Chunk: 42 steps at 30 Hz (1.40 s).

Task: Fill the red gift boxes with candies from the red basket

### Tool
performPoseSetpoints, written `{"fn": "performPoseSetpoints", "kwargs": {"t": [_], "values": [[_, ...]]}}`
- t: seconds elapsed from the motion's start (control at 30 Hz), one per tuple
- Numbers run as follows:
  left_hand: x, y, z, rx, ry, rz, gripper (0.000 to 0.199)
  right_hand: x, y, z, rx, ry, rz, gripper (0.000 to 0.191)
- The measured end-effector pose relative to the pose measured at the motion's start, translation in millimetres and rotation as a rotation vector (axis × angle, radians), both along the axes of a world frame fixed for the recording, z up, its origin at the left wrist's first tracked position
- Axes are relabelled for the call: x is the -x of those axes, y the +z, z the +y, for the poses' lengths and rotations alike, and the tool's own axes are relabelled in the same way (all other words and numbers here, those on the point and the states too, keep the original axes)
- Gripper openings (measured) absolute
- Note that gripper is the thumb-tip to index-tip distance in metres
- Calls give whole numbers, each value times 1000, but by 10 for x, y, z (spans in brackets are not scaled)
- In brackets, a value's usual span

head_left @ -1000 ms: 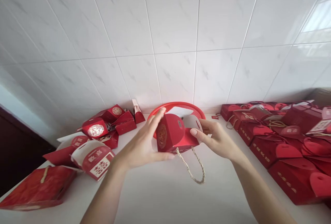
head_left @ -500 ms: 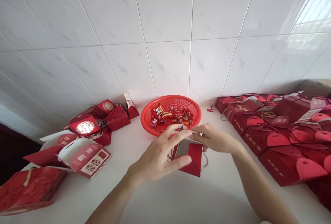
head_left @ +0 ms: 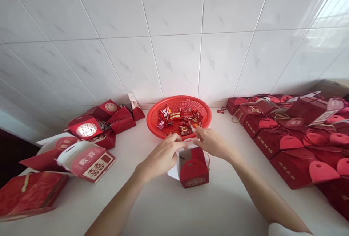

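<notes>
A small red gift box (head_left: pixel 194 170) stands upright on the white tabletop, one red flap folded over its front and a white flap out at its left. My left hand (head_left: pixel 163 155) is at the box's back left, fingers curled together near the rear white flap. My right hand (head_left: pixel 211 142) pinches at that flap's right side, by the basket's front rim. What lies between the fingers is too small to make out. A thin cord hangs at the box's right. Behind it, the red plastic basket (head_left: pixel 205 115) holds several wrapped sweets (head_left: pixel 185 113).
Several open red boxes (head_left: pixel 94 161) lie at the left, with a red patterned bag-like box (head_left: pixel 29 192) nearer. Rows of closed red boxes (head_left: pixel 289 169) fill the right side. A small red packet (head_left: pixel 220 111) lies near the tiled wall.
The box has turned upright, its front now facing me. My left hand has closed from spread fingers and moved back from over the box. My right hand has shifted slightly left.
</notes>
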<state>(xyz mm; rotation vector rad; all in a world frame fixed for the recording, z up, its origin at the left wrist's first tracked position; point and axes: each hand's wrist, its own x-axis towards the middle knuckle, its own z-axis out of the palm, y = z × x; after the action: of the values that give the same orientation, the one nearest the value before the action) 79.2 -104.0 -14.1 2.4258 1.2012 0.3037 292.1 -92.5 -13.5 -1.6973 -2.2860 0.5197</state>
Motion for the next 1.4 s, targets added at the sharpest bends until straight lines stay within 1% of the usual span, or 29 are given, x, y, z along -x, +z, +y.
{"fn": "performPoseSetpoints", "kwargs": {"t": [0.07, 0.13, 0.3, 0.37, 0.43, 0.5, 0.6, 0.67, 0.73, 0.77, 0.8, 0.87, 0.93, 0.97, 1.03, 1.1, 1.17, 1.3, 1.4], "values": [[-17, -4, -16, -9, 25, 39, 51, 45, 11, -50, -47, -38, -69, 9], [-33, -4, -31, 4, 41, 59, 49, 77, 47, -109, -67, -32, -107, 7], [-91, 3, -78, 64, 52, 80, 36, 169, 141, -248, -13, 11, -163, 12], [-122, 17, -107, 81, 46, 73, 36, 227, 118, -272, -7, -5, -185, 19], [-151, 37, -139, 90, 53, 81, 44, 289, 59, -276, -17, -29, -192, 26], [-171, 61, -168, 94, 72, 99, 51, 335, -5, -266, -22, -36, -196, 28], [-182, 89, -198, 105, 83, 107, 52, 331, -29, -251, -14, -36, -224, 17], [-177, 96, -206, 111, 79, 96, 55, 260, 26, -251, 8, -28, -227, 7], [-165, 91, -206, 116, 77, 85, 64, 142, 117, -259, 44, 18, -196, 4], [-157, 84, -204, 122, 78, 80, 68, 76, 164, -264, 61, 58, -177, 5], [-149, 76, -200, 130, 80, 76, 72, 14, 205, -269, 71, 104, -166, 9], [-133, 55, -193, 153, 87, 62, 77, -77, 258, -277, 75, 213, -178, 24], [-122, 34, -187, 171, 90, 40, 79, -101, 267, -282, 78, 319, -219, 36], [-119, 26, -185, 177, 91, 31, 79, -89, 260, -284, 84, 362, -242, 35], [-119, 18, -184, 185, 98, 28, 81, -35, 237, -289, 104, 421, -278, 21], [-124, 23, -186, 189, 107, 38, 81, 20, 220, -299, 113, 442, -300, 10], [-129, 38, -190, 191, 104, 48, 79, 41, 222, -318, 95, 429, -300, 11], [-132, 65, -196, 196, 112, 71, 75, -51, 268, -355, 32, 319, -304, 35], [-133, 67, -188, 214, 87, 32, 75, -170, 300, -347, 92, 213, -376, 45]]}}
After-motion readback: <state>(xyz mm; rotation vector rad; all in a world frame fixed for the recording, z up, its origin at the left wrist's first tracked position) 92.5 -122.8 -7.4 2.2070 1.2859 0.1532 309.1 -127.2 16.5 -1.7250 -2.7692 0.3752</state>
